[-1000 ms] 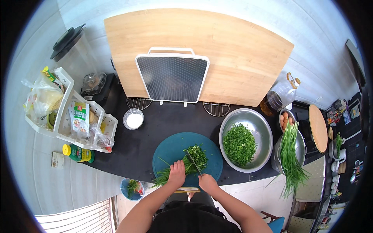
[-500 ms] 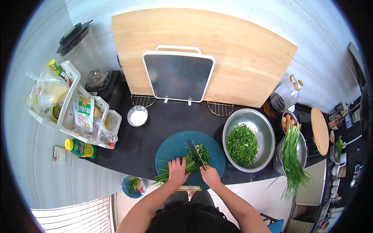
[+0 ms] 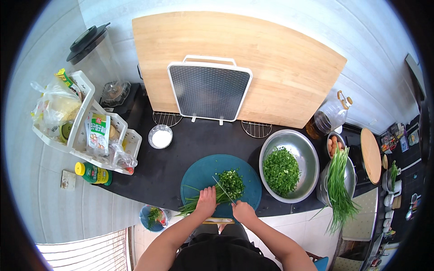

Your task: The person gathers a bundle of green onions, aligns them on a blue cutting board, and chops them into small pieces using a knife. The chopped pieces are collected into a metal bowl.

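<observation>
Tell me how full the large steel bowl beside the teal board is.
Partly full: chopped greens lie in the large steel bowl, bare metal showing at its far and right sides.

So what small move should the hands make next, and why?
Probably ease the left hand slightly back along the green stalks, I'd judge: it sits close to the knife in the right hand, uncut lengths extend to its left, and chopped greens lie on the knife's far side.

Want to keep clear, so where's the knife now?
Low in the middle of the head view, the knife is in the right hand over the teal board, its blade between the left hand and the chopped greens.
</observation>
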A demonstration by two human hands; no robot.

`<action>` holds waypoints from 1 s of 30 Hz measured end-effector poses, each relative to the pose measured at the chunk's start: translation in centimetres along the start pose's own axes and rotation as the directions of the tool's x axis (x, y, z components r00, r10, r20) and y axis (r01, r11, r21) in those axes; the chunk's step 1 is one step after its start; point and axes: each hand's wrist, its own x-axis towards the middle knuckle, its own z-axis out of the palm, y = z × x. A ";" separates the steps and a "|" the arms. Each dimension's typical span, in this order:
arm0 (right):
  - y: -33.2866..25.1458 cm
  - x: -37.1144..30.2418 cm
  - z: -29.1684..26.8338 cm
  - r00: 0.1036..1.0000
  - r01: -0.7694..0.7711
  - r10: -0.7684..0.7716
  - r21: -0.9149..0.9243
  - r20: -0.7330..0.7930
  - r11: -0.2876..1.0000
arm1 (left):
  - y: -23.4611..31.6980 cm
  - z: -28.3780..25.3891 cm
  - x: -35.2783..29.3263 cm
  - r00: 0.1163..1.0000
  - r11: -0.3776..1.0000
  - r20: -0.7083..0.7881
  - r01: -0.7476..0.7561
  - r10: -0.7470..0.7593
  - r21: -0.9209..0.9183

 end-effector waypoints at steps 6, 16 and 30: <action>-0.2 2.0 0.5 0.993 0.005 0.001 -0.047 0.118 0.999 | -0.1 -0.1 0.1 0.997 0.983 0.042 -0.075 0.069 0.169; -3.1 7.2 2.7 0.999 0.050 -0.049 -0.049 0.011 0.998 | -0.3 0.3 -0.1 0.996 0.972 -0.005 -0.090 0.093 0.216; -1.0 1.0 -3.7 0.988 0.026 0.012 0.243 -0.152 0.970 | 1.3 -1.7 0.0 0.987 0.980 0.030 0.161 -0.159 -0.114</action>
